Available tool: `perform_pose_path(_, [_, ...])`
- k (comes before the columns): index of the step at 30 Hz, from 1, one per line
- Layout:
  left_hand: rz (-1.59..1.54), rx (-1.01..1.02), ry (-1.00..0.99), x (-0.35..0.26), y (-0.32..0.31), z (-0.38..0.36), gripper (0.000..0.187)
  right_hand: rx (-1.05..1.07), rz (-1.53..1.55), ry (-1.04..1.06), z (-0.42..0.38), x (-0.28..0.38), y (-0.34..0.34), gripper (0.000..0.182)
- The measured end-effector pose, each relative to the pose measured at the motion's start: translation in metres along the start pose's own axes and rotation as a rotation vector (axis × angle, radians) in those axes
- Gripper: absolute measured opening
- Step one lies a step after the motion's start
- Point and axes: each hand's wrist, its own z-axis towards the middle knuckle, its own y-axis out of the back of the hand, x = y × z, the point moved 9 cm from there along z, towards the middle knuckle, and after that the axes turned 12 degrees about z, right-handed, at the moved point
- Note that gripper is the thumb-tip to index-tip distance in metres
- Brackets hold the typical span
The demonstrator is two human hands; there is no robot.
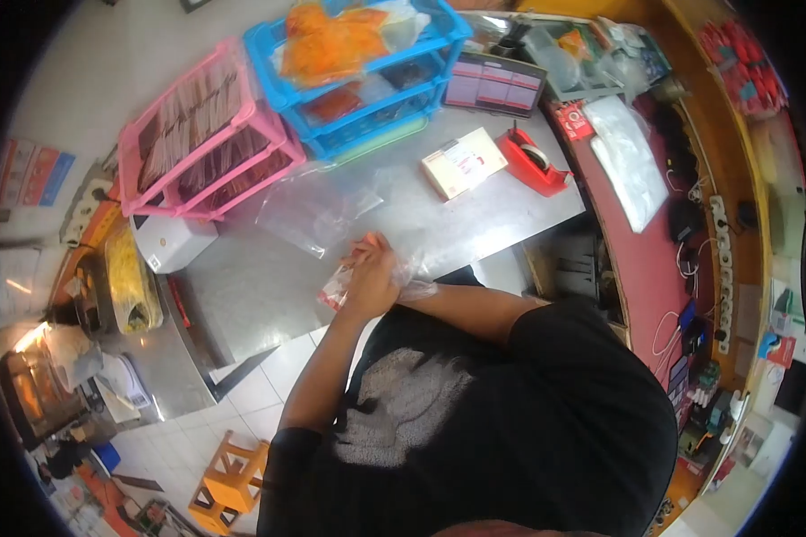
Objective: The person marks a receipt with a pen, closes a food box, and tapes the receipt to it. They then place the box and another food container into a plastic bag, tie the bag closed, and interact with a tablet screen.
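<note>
My left hand point(373, 279) and right hand come together over the near edge of the metal table, the left lying on top. The left fingers are curled over crumpled clear plastic point(414, 276), which looks like a bag. A red-and-white packet point(335, 288) in clear plastic sticks out on the left side of the hands. From the right, my right forearm point(475, 306) reaches in under the left hand, which hides most of the right hand's fingers. A flat clear plastic bag point(309, 208) lies on the table just beyond them.
On the metal table point(242, 286) stand pink trays point(276, 161) of packets, blue stacked trays point(282, 94), a cardboard box point(463, 163), a red tape dispenser point(535, 163) and a white box point(172, 242). White plastic bags point(631, 166) lie on the red counter at right. Orange stools point(228, 483) stand below left.
</note>
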Motion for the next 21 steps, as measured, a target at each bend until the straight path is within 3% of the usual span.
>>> perform_pose_path(1, [-0.119,0.038,0.006,-0.001,0.009,0.001,0.081,0.015,0.062,-0.089,0.002,0.001,0.007,0.051])
perform_pose_path(3, [-0.371,0.055,0.131,0.03,0.032,-0.017,0.083,0.299,-0.514,-0.014,0.011,0.025,-0.021,0.048])
perform_pose_path(5, [-0.549,0.033,0.333,0.106,0.038,-0.056,0.081,0.762,-1.803,0.371,0.015,0.04,-0.117,0.045])
perform_pose_path(8, [-0.74,0.1,0.456,0.12,0.036,-0.086,0.079,0.923,-1.736,-0.01,0.033,0.043,-0.237,0.037])
perform_pose_path(11, [-0.797,0.038,0.486,0.076,0.027,-0.093,0.077,0.952,-0.922,0.233,0.045,0.058,-0.266,0.038])
perform_pose_path(14, [-0.787,-0.121,0.517,0.053,0.047,-0.097,0.075,0.976,-1.625,0.178,0.053,0.06,-0.354,0.054])
perform_pose_path(16, [-0.724,-0.3,0.522,0.053,0.082,-0.091,0.073,0.735,-1.115,-0.029,0.061,0.062,-0.356,0.06])
perform_pose_path(18, [-0.61,-0.553,0.516,0.059,0.134,-0.082,0.072,0.767,-1.284,-0.19,0.062,0.052,-0.368,0.065])
perform_pose_path(19, [-0.544,-0.678,0.512,0.056,0.158,-0.082,0.071,0.909,-1.715,-0.246,0.064,0.051,-0.374,0.067])
perform_pose_path(21, [-0.315,-1.04,0.498,0.056,0.223,-0.079,0.069,1.144,-2.185,0.071,0.07,0.06,-0.372,0.07])
